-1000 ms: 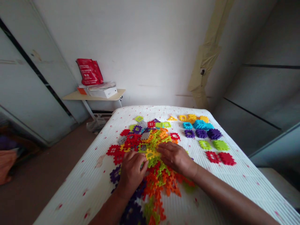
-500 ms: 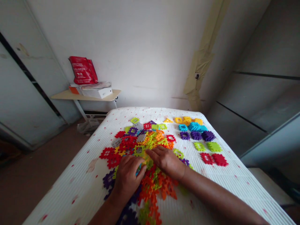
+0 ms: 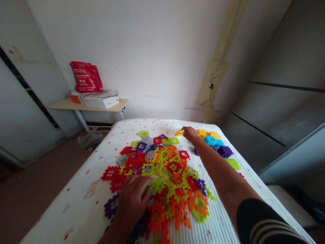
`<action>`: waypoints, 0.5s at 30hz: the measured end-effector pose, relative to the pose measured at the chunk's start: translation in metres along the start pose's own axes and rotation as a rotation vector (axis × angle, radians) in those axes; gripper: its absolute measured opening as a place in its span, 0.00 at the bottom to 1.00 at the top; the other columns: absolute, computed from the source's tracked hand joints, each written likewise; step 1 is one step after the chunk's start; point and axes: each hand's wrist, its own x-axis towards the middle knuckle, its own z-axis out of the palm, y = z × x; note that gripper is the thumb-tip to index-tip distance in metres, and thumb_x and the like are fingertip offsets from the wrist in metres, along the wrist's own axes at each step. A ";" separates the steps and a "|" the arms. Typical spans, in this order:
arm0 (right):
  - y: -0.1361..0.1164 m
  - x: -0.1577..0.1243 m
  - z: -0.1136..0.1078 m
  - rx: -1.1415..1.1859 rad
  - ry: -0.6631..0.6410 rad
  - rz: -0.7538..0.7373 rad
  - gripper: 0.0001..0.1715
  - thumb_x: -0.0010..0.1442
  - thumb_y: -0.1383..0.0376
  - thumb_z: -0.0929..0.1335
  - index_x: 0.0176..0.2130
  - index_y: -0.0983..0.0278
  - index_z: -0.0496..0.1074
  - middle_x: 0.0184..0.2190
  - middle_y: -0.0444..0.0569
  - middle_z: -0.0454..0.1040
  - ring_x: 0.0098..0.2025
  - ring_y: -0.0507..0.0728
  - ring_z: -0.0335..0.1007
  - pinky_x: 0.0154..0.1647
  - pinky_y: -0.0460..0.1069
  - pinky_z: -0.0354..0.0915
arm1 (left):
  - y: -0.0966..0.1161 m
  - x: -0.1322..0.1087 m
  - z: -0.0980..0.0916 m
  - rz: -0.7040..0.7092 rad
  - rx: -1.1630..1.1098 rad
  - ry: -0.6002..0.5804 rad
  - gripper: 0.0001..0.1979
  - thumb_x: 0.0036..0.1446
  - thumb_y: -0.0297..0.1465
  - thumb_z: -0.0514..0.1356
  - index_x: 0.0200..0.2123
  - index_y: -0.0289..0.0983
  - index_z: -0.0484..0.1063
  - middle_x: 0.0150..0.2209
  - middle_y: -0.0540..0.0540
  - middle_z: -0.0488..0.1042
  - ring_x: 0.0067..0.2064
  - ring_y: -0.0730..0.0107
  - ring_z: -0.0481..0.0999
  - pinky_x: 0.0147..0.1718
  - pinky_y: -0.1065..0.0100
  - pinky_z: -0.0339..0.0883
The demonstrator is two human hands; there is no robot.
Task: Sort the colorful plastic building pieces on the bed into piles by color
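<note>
My right hand [image 3: 190, 132] is stretched to the far end of the bed-like surface, its fingertips closed on a yellow interlocking plastic piece [image 3: 179, 133]. The fingers partly cover what they touch there. Resting at the near left of a mixed heap of toothed plastic pieces [image 3: 162, 179], my left hand [image 3: 134, 196] has its fingers loosely bent and its thumb apart, with nothing seen in it. Close to its fingertips lies a lime square frame piece [image 3: 148, 168]. Red window pieces [image 3: 111, 173] lie left of the heap.
Behind my right arm are stacks sorted by colour: yellow [image 3: 202, 134], light blue [image 3: 213, 141], purple [image 3: 225, 151] and lime [image 3: 233, 164]. A side table [image 3: 63, 104] with a red bag [image 3: 85, 77] stands by the wall at left. Grey cabinets [image 3: 284, 101] flank the right.
My right hand has left the heap and reached forward to the yellow pieces at the far end. My left hand stays at the heap. The view has shifted slightly.
</note>
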 end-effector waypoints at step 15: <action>-0.002 0.016 0.027 -0.059 -0.119 0.037 0.19 0.58 0.71 0.62 0.49 0.66 0.70 0.46 0.59 0.72 0.47 0.59 0.69 0.44 0.48 0.64 | 0.001 0.001 -0.001 -0.097 -0.037 -0.104 0.05 0.56 0.28 0.55 0.35 0.39 0.70 0.34 0.48 0.77 0.37 0.66 0.72 0.40 0.62 0.62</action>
